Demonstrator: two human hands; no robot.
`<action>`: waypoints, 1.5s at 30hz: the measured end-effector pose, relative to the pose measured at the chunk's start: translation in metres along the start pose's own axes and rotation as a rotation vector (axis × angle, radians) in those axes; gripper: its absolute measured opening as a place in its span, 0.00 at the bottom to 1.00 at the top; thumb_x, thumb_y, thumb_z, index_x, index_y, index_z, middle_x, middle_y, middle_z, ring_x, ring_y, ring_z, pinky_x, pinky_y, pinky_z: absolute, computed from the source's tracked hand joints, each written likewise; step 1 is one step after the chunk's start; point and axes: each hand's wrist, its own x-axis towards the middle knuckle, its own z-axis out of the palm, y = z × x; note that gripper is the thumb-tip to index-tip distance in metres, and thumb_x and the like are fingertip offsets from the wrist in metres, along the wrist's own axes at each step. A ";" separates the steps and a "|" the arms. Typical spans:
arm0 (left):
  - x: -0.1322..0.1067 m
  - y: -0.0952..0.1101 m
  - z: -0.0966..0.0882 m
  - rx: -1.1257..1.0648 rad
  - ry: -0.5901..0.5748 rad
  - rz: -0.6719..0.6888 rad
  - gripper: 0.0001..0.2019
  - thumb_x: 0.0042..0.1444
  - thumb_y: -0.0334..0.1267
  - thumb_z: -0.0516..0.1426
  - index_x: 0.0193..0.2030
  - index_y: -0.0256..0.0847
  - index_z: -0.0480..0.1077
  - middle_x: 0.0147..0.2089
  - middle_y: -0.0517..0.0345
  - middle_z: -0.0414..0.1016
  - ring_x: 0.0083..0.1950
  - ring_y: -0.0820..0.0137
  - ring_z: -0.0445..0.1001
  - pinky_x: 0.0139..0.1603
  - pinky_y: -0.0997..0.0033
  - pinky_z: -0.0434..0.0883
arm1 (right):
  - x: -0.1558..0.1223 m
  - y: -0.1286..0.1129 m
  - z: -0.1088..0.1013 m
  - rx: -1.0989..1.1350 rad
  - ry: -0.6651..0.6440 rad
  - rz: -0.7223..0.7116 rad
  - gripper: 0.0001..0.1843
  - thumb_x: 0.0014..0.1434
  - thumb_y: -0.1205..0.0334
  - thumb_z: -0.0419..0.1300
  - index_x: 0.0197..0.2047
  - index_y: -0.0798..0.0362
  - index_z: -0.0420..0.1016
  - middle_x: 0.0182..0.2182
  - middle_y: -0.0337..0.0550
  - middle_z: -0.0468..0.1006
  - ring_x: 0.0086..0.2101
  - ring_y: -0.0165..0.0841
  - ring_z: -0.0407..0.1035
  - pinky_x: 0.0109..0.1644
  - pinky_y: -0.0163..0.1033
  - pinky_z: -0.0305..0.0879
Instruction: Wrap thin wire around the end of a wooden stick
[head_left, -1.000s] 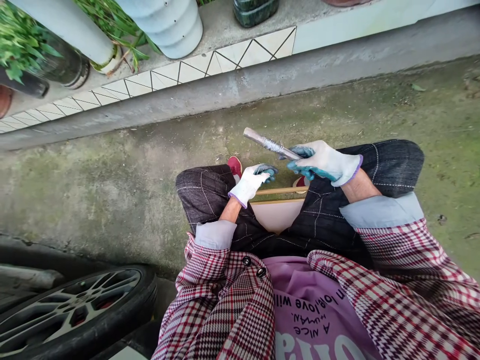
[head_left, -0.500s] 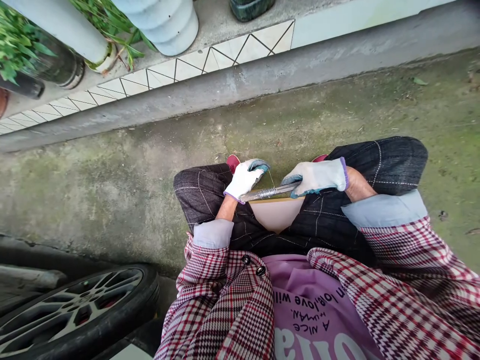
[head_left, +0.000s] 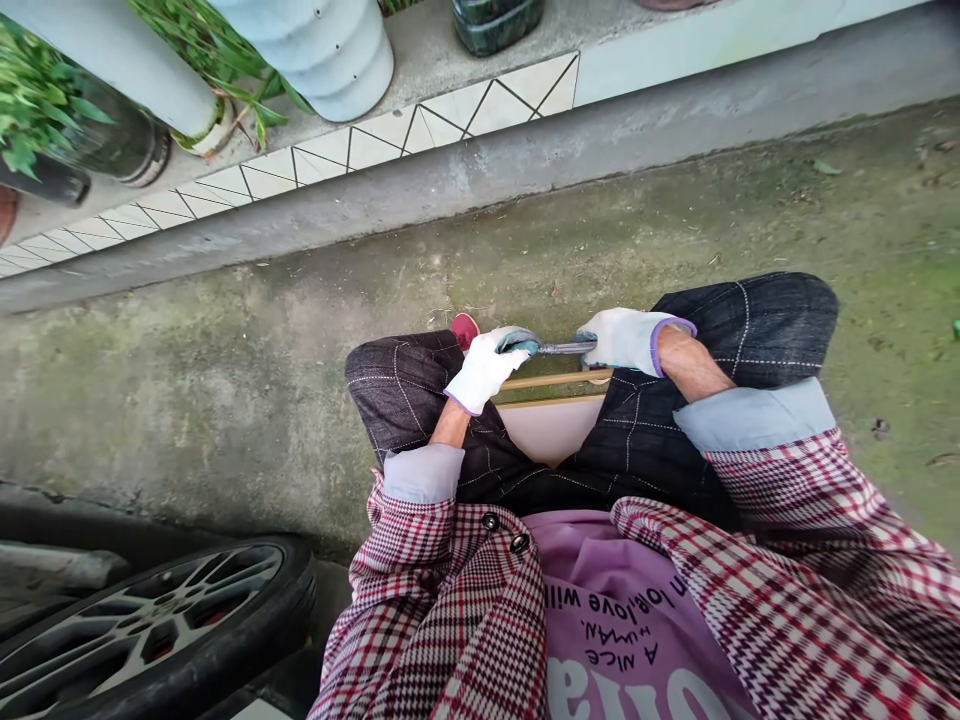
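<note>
Between my knees I hold a grey metal rod [head_left: 568,349] level, with thin wire wound round it near its left part. My left hand [head_left: 491,364], in a white work glove with a blue-green palm, is closed round the rod's left end and hides it. The other end sits in the fingers of my right hand [head_left: 626,341], gloved alike with a purple cuff edge. Only a short stretch of rod shows between the gloves. Just below it runs a light wooden bar [head_left: 555,381], in front of the pale seat [head_left: 555,425] under me.
A tiled ledge [head_left: 450,112] crosses ahead, bearing a white ribbed container [head_left: 337,65], a dark green bottle [head_left: 496,25] and potted plants [head_left: 45,100]. A car wheel [head_left: 172,610] stands close by at the lower left. The ground [head_left: 225,400] is mossy concrete.
The rod has come up and levelled out, away from my lap. My left hand has closed over its wire-wound part; before, a loose wire strand ran from that hand to the rod.
</note>
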 end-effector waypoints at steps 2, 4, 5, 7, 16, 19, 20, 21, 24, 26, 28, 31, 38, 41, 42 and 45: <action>-0.003 0.003 0.000 0.014 -0.001 0.011 0.11 0.51 0.32 0.60 0.40 0.36 0.81 0.42 0.54 0.84 0.45 0.67 0.80 0.53 0.68 0.74 | 0.000 -0.002 -0.002 -0.120 -0.006 0.000 0.05 0.47 0.61 0.67 0.26 0.50 0.75 0.25 0.46 0.76 0.26 0.35 0.66 0.31 0.42 0.55; -0.005 0.005 0.001 0.006 -0.005 0.000 0.11 0.52 0.33 0.60 0.40 0.36 0.81 0.40 0.55 0.84 0.42 0.68 0.79 0.50 0.70 0.74 | -0.001 -0.005 -0.004 -0.218 -0.010 -0.007 0.03 0.51 0.61 0.65 0.31 0.51 0.77 0.29 0.49 0.78 0.28 0.36 0.67 0.32 0.42 0.55; -0.006 0.006 0.001 0.006 -0.016 -0.010 0.11 0.52 0.33 0.60 0.41 0.36 0.81 0.39 0.56 0.84 0.40 0.69 0.78 0.48 0.71 0.74 | -0.002 -0.007 -0.004 -0.249 -0.014 -0.002 0.04 0.53 0.62 0.64 0.33 0.52 0.78 0.30 0.50 0.79 0.28 0.37 0.68 0.32 0.42 0.56; -0.006 0.007 0.001 0.039 -0.047 -0.036 0.11 0.54 0.35 0.59 0.42 0.37 0.81 0.36 0.57 0.82 0.37 0.70 0.77 0.44 0.72 0.74 | -0.004 -0.009 -0.006 -0.286 -0.032 0.012 0.05 0.54 0.62 0.63 0.35 0.53 0.78 0.32 0.51 0.80 0.29 0.39 0.70 0.32 0.42 0.57; -0.006 0.010 0.007 0.029 -0.083 -0.198 0.13 0.54 0.37 0.60 0.43 0.36 0.82 0.27 0.59 0.77 0.26 0.74 0.70 0.26 0.76 0.64 | -0.005 -0.007 -0.012 -0.361 -0.015 0.090 0.10 0.58 0.60 0.62 0.40 0.54 0.80 0.39 0.58 0.82 0.35 0.44 0.74 0.35 0.44 0.62; -0.008 0.016 0.011 -0.198 -0.117 -0.276 0.20 0.51 0.39 0.61 0.50 0.34 0.81 0.24 0.62 0.74 0.21 0.78 0.65 0.19 0.78 0.56 | -0.005 -0.011 -0.015 -0.334 0.041 0.112 0.14 0.59 0.58 0.60 0.45 0.55 0.81 0.41 0.58 0.83 0.39 0.47 0.77 0.37 0.45 0.64; -0.009 0.017 0.011 -0.252 -0.126 -0.276 0.21 0.50 0.38 0.61 0.51 0.34 0.80 0.24 0.62 0.74 0.22 0.78 0.66 0.19 0.79 0.55 | -0.005 -0.012 -0.016 -0.320 0.062 0.117 0.15 0.59 0.58 0.60 0.46 0.55 0.81 0.41 0.57 0.83 0.39 0.47 0.77 0.38 0.45 0.65; -0.009 0.018 0.011 -0.302 -0.135 -0.273 0.23 0.48 0.38 0.62 0.51 0.34 0.80 0.26 0.61 0.75 0.22 0.78 0.67 0.19 0.79 0.55 | -0.006 -0.013 -0.016 -0.309 0.077 0.122 0.15 0.59 0.57 0.60 0.46 0.55 0.81 0.41 0.56 0.84 0.39 0.47 0.78 0.38 0.44 0.65; -0.009 0.017 0.010 -0.463 -0.121 -0.282 0.25 0.43 0.38 0.64 0.51 0.33 0.79 0.29 0.61 0.76 0.24 0.78 0.70 0.18 0.79 0.55 | -0.006 -0.015 -0.014 -0.306 0.081 0.117 0.14 0.58 0.58 0.61 0.45 0.54 0.82 0.40 0.54 0.84 0.39 0.47 0.79 0.39 0.44 0.66; -0.009 0.015 0.010 -0.560 -0.090 -0.294 0.26 0.42 0.39 0.65 0.50 0.32 0.78 0.29 0.63 0.75 0.22 0.79 0.68 0.17 0.79 0.53 | -0.005 -0.015 -0.011 -0.302 0.080 0.096 0.12 0.58 0.58 0.62 0.44 0.53 0.82 0.39 0.54 0.84 0.39 0.48 0.79 0.39 0.44 0.66; -0.009 0.015 0.009 -0.617 -0.083 -0.295 0.27 0.41 0.41 0.66 0.50 0.31 0.77 0.26 0.65 0.72 0.20 0.81 0.64 0.17 0.78 0.52 | -0.004 -0.013 -0.009 -0.281 0.091 0.074 0.12 0.58 0.58 0.62 0.43 0.52 0.82 0.39 0.54 0.85 0.38 0.48 0.79 0.38 0.44 0.66; -0.010 0.014 0.009 -0.596 -0.133 -0.302 0.27 0.42 0.42 0.66 0.51 0.31 0.78 0.24 0.66 0.71 0.18 0.82 0.60 0.18 0.77 0.51 | -0.004 -0.011 -0.010 -0.269 0.113 0.076 0.13 0.59 0.58 0.61 0.44 0.53 0.81 0.40 0.55 0.85 0.39 0.48 0.79 0.38 0.44 0.67; -0.009 0.006 0.012 -0.419 -0.170 -0.321 0.21 0.48 0.38 0.63 0.49 0.32 0.80 0.23 0.63 0.74 0.17 0.83 0.61 0.18 0.78 0.52 | -0.005 -0.011 -0.018 -0.235 0.199 0.078 0.14 0.59 0.56 0.60 0.43 0.52 0.81 0.36 0.47 0.83 0.34 0.39 0.75 0.35 0.39 0.64; -0.005 0.001 0.015 -0.395 -0.121 -0.343 0.17 0.48 0.35 0.61 0.45 0.33 0.80 0.23 0.63 0.74 0.19 0.81 0.64 0.17 0.79 0.52 | -0.004 -0.011 -0.017 -0.173 0.212 0.055 0.12 0.57 0.57 0.61 0.42 0.52 0.81 0.33 0.44 0.82 0.32 0.37 0.73 0.33 0.38 0.63; -0.004 -0.001 0.016 -0.387 -0.099 -0.347 0.15 0.48 0.34 0.61 0.43 0.33 0.80 0.23 0.63 0.74 0.19 0.80 0.65 0.17 0.79 0.53 | -0.004 -0.011 -0.016 -0.140 0.218 0.049 0.12 0.56 0.57 0.62 0.41 0.52 0.81 0.32 0.43 0.81 0.32 0.36 0.73 0.32 0.37 0.63; -0.001 -0.004 0.020 -0.357 -0.029 -0.350 0.10 0.49 0.32 0.60 0.38 0.34 0.79 0.21 0.63 0.72 0.20 0.79 0.67 0.17 0.79 0.55 | -0.008 -0.013 -0.014 0.025 0.209 0.007 0.10 0.55 0.58 0.63 0.39 0.53 0.80 0.28 0.39 0.78 0.27 0.32 0.70 0.29 0.36 0.61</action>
